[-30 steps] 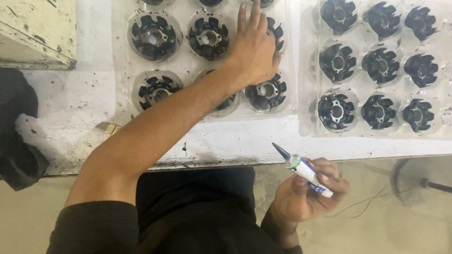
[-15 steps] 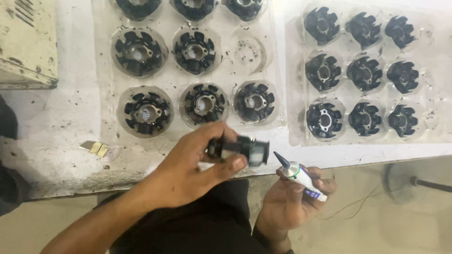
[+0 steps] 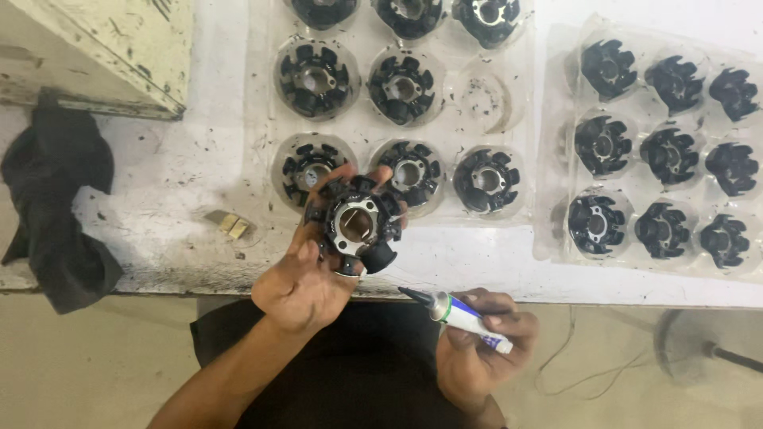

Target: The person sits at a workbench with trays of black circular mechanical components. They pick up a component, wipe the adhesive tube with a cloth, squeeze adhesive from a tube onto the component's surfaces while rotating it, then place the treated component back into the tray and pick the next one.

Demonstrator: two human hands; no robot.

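My left hand (image 3: 306, 278) grips a black stator core (image 3: 355, 225), bore facing up, over the tabletop's (image 3: 159, 214) near edge; my fingers behind it are mostly hidden. My right hand (image 3: 475, 349) closes round a small adhesive tube (image 3: 461, 315), its dark nozzle pointing left, just below the core. The clear left tray (image 3: 262, 119) shows one empty pocket (image 3: 486, 99); its top row is cut off.

We are in a small assembly workshop — a scuffed, stained white tabletop (image 3: 159, 230) carries clear plastic trays (image 3: 548, 238) of identical black stator cores (image 3: 486, 179), a dark rag (image 3: 56, 206) beside them.
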